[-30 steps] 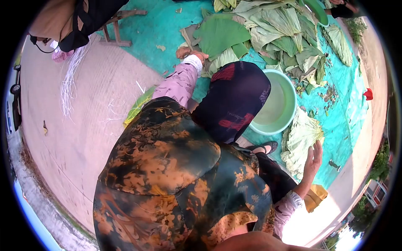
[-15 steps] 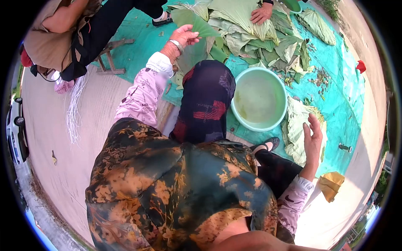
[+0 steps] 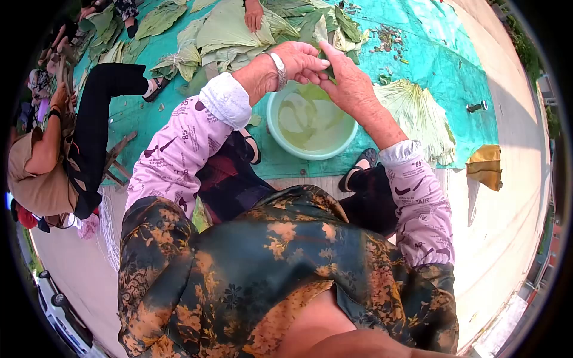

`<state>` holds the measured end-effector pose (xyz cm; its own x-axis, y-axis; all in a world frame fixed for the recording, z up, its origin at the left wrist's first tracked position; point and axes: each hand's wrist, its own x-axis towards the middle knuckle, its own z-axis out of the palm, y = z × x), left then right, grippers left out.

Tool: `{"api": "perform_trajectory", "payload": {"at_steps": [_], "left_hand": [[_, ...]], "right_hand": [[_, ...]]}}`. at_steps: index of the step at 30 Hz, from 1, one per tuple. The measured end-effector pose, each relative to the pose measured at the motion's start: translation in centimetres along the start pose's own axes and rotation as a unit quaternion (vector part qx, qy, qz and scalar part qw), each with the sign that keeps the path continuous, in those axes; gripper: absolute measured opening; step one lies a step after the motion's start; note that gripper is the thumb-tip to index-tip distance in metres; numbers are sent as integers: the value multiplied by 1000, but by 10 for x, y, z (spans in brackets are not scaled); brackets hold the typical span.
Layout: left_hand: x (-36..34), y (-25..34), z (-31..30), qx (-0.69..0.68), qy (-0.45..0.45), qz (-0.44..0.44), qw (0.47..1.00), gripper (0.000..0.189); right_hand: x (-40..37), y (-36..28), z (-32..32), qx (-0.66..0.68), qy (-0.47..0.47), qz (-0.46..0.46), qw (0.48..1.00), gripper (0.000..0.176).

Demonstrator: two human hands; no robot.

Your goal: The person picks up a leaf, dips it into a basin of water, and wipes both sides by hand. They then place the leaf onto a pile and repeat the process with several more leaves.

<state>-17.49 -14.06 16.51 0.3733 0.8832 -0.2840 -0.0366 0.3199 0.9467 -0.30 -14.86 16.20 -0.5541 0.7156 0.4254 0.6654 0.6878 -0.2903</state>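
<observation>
My left hand [image 3: 298,63], with a silver bracelet at the wrist, pinches a green lotus leaf [image 3: 310,30] above the far rim of a basin. Close beside it, my right hand [image 3: 353,85] has its thumb and fingers closed on the same leaf, whose lower part is mostly hidden by the fingers. Below both hands stands the pale green basin [image 3: 273,122], with cloudy, greenish water in it. To the right of my right hand lies a fan-shaped stack of pale lotus leaves [image 3: 418,119].
Large leaf piles [image 3: 230,30] cover the far part of the green sheet [image 3: 459,89], where another person's hand [image 3: 253,16] rests. A person in black trousers [image 3: 113,95] sits at left. Leaf scraps [image 3: 389,42] and a brown folded piece [image 3: 484,167] lie at right.
My left hand has brought the leaf rightward over the basin. My right hand, open and raised at the right before, has come in and closed on the leaf. The view has shifted.
</observation>
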Motion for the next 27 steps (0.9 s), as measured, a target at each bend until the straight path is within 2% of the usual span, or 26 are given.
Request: {"api": "perform_trajectory", "payload": {"at_steps": [2, 3, 5, 6, 9, 12, 13, 19, 20, 23, 27], "left_hand": [[10, -3, 16, 37, -37, -10, 999, 32], [9, -4, 20, 36, -24, -2, 999, 36], [18, -17, 11, -13, 0, 35, 999, 38], [20, -21, 6, -32, 13, 25, 999, 38], [17, -19, -5, -50, 42, 39, 997, 33], [24, -17, -13, -150, 52, 64, 985, 15], [25, -14, -12, -156, 64, 67, 983, 15], [7, 7, -2, -174, 106, 74, 976, 17], [11, -1, -15, -92, 79, 117, 986, 31], [4, 3, -11, -93, 79, 130, 984, 31], [-1, 6, -8, -109, 82, 119, 983, 25]], "right_hand": [[0, 27, 6, 39, -105, 123, 986, 46], [-4, 40, 9, 59, -158, 184, 968, 42], [-15, 72, 16, 204, -53, 167, 963, 32], [-17, 85, 20, 195, -40, 216, 956, 27], [-21, 103, 14, 332, -80, 334, 878, 29], [-24, 105, 7, 365, -43, 415, 832, 30], [-25, 105, 2, 373, -30, 433, 820, 30], [-30, 143, -2, 377, -85, 415, 824, 32], [-33, 154, -5, 371, -96, 420, 823, 31], [-44, 172, -28, 382, -90, 440, 808, 27], [-69, 212, -56, 380, -134, 459, 792, 26]]}}
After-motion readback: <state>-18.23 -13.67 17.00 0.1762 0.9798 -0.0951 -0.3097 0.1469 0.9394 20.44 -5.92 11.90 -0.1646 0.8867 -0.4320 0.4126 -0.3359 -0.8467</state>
